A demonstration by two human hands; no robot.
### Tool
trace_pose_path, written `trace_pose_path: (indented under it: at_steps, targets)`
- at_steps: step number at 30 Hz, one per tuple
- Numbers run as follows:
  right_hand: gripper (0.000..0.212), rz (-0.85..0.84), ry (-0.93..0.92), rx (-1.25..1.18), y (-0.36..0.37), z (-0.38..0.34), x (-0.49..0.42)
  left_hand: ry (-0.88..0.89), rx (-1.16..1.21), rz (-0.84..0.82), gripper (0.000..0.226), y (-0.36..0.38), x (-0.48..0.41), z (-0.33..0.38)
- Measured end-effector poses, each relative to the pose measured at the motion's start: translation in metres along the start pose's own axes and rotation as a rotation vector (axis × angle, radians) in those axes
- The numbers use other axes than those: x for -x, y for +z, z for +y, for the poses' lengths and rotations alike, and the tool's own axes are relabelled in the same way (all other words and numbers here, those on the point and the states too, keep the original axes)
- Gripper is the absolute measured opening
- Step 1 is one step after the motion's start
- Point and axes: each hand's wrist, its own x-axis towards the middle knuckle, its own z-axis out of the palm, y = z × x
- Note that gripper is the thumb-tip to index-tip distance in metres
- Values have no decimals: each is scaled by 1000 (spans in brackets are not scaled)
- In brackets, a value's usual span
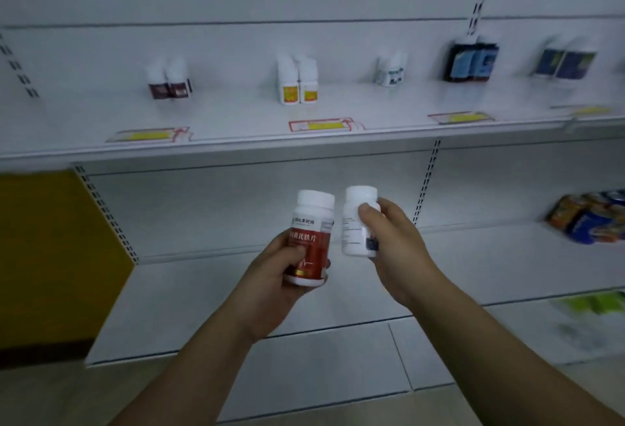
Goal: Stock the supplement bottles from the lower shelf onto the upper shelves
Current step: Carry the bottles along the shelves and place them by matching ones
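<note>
White shelving (pixel 304 143); left hand (pixel 272 278) grips red-label bottle (pixel 309 239), right hand (pixel 397 251) grips white bottle (pixel 353 222); upright, caps up.

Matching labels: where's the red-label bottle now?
Head view, centre: the left hand grips the red-label bottle, just left of the white bottle in the right hand.

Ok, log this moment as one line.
left hand: holds red-label bottle | right hand: holds white bottle | both below upper shelf | not yet placed

left hand (pixel 270 277) grips a red-labelled bottle (pixel 309 239), right hand (pixel 392 239) a white bottle (pixel 358 222), below the upper shelf (pixel 236 141).
</note>
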Motion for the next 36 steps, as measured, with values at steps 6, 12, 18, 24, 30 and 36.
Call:
trace_pose_path:
  at_steps: [6,12,18,24,30,36]
  targets:
    - [51,-289,-84,-156,-7,-89,17,257,-67,8,55,73,19,51]
    - [42,-298,-208,-87,-25,-136,26,358,-82,81,45,129,20,64]
    - [39,-259,-141,-140,-39,-147,23,353,-119,31,38,148,16,65]
    - [23,-170,-153,-257,-44,-150,15,325,-108,-66,36,152,-4,74]
    - [22,-133,-210,-281,-39,-151,9,289,-110,-134,38,144,-20,82]
    - [19,-60,-274,-214,-70,-158,11,258,-105,-214,37,164,-41,69]
